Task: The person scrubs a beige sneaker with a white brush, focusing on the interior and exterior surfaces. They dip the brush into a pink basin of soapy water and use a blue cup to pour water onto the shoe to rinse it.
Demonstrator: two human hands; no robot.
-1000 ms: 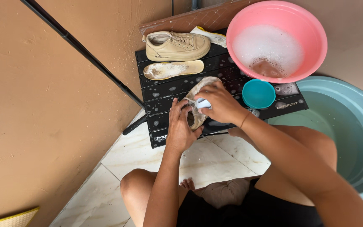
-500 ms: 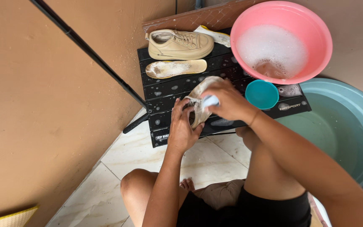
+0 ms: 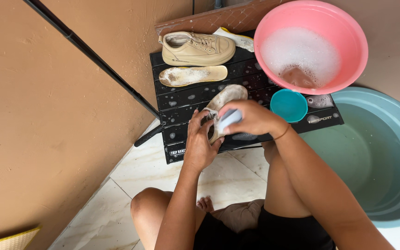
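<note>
Both hands are working close together: left hand is gripping the beige shoe upright, right hand is clamping a pale blue brush against it.

The shoe and insole are beige (the insole flecked white), on a black table spotted with suds. The basin is pink with white foam, the cup teal, the tub pale blue-green.
</note>
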